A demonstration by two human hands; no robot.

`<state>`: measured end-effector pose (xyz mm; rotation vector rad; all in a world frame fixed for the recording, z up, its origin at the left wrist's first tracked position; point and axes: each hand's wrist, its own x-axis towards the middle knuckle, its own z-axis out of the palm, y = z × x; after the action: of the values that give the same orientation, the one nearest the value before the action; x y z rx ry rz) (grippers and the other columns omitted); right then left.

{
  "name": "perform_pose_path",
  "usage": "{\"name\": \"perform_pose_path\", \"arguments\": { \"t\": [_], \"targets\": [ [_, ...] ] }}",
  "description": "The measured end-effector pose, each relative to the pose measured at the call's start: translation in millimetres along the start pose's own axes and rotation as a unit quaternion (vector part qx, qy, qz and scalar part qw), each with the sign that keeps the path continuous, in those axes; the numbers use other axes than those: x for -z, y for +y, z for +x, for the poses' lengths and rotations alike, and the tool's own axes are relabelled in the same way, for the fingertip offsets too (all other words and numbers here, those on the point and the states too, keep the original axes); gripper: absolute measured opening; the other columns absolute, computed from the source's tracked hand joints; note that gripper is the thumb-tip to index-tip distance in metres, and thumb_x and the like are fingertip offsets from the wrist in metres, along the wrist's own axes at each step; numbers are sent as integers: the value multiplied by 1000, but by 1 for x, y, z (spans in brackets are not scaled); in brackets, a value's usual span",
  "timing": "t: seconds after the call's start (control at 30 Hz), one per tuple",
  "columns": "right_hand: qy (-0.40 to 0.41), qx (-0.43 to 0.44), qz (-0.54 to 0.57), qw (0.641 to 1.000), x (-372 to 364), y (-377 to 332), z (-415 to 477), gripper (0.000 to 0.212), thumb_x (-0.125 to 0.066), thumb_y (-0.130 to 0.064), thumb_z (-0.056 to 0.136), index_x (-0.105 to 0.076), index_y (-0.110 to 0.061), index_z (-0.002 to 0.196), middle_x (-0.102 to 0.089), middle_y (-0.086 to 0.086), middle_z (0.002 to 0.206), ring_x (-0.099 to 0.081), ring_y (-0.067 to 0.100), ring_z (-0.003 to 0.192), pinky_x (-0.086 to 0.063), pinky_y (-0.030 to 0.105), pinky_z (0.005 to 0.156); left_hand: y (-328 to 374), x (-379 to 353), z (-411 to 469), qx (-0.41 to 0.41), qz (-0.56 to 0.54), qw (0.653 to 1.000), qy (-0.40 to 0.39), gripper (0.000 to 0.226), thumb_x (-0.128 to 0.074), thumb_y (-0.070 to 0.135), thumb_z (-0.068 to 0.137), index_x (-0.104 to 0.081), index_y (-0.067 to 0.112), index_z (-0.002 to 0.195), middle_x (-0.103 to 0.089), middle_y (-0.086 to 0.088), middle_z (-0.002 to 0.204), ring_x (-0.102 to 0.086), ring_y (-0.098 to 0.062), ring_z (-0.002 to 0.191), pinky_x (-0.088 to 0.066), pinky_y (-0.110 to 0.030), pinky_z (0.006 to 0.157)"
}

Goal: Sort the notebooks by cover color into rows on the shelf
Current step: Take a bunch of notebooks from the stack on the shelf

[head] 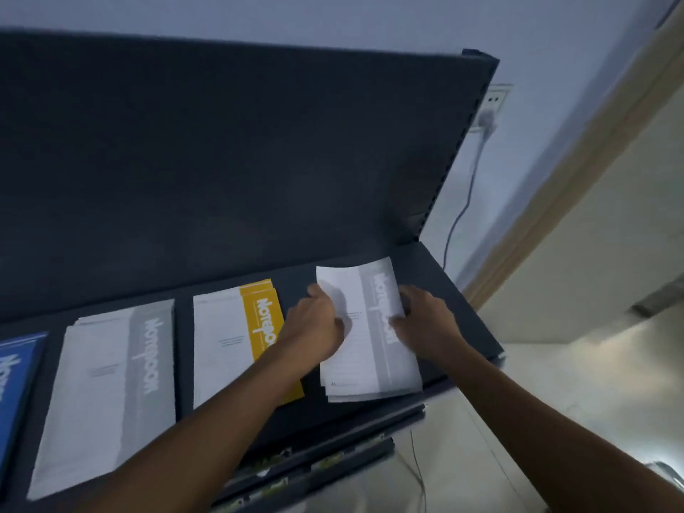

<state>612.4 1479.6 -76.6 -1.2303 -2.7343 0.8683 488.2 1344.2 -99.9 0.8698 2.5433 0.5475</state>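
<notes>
On the dark shelf [451, 290] lie stacks of white notebooks with coloured bands. At the far right is a small stack with a pale grey band [370, 349]. My left hand [318, 320] grips its left edge and my right hand [422, 320] grips its right edge. To the left lies a yellow-banded stack [237, 342], partly covered by my left forearm. Further left sits a grey-banded stack [111, 386], and a blue notebook [18, 379] is cut off at the frame's left edge.
The shelf's tall dark back panel [222, 161] rises behind the notebooks. A lower shelf edge [333, 453] juts out below. A wall socket with a plug and hanging cable [599, 116] is to the right, above a pale floor [555, 401].
</notes>
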Motion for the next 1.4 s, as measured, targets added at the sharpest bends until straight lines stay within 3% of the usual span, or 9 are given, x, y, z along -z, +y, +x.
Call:
{"name": "perform_pose_path", "arguments": {
  "t": [0.17,0.3,0.57,0.7,0.8,0.97,1.13,1.23,1.4],
  "targets": [
    [-35,40,-5,999,-9,5,46,50,-60,-21,87,-53,-29,136,-69,-6,84,-65,16,81,-48,30,62,-1,-13,17,66,-15,997,35,52,-55,28,97,-31,1,134,-55,-17,121,-60,-29,101,-40,-31,64],
    [-73,61,-7,995,-11,10,68,46,-58,-15,84,-57,-29,127,-68,-7,78,-66,15,76,-58,36,69,2,-23,25,109,-12,992,56,45,-58,27,96,-36,3,127,-56,-16,118,-61,-30,101,-40,-31,65],
    [-146,85,-4,986,-19,20,92,42,-58,-14,84,-59,-23,125,-71,-4,85,-67,14,78,-58,31,69,2,-39,33,148,4,985,91,41,-60,27,95,-39,5,122,-58,-16,120,-62,-32,104,-42,-30,67],
    [-145,93,-14,985,-22,22,99,30,-58,-17,86,-60,-17,115,-70,-2,86,-67,15,78,-59,33,72,1,-41,33,141,24,984,107,41,-59,28,95,-40,4,123,-56,-16,122,-62,-33,104,-51,-33,70],
    [-118,110,-74,984,-21,17,100,19,-57,-24,91,-58,-11,106,-62,4,103,-61,19,83,-53,34,68,2,-39,31,145,56,981,118,42,-60,30,94,-42,6,124,-55,-15,122,-63,-32,103,-55,-35,74],
    [-59,195,-134,970,-16,-17,94,37,-55,-31,96,-52,-14,129,-52,7,127,-58,27,104,-42,32,67,-9,-13,25,135,79,972,174,41,-56,40,94,-47,10,120,-55,-11,116,-60,-32,101,-43,-36,67],
    [-96,340,-125,927,-26,-85,78,35,-51,-31,96,-52,-19,129,-57,2,124,-59,28,111,-48,36,81,-53,41,-13,147,92,954,244,35,-48,47,96,-57,20,118,-67,-2,108,-64,-26,96,-54,-37,77],
    [-108,423,-138,889,-46,-137,55,33,-49,-30,97,-52,-18,127,-58,3,124,-59,30,110,-50,38,82,-91,72,-52,179,86,943,266,29,-47,46,95,-58,23,109,-67,2,104,-60,-22,85,-50,-34,70],
    [-142,547,-138,813,-93,-223,-6,37,-50,-32,95,-53,-21,130,-58,3,129,-59,31,112,-45,36,80,-158,105,-134,266,84,914,293,29,-48,49,95,-57,25,107,-67,5,101,-62,-22,85,-54,-37,73]
  ]
}}
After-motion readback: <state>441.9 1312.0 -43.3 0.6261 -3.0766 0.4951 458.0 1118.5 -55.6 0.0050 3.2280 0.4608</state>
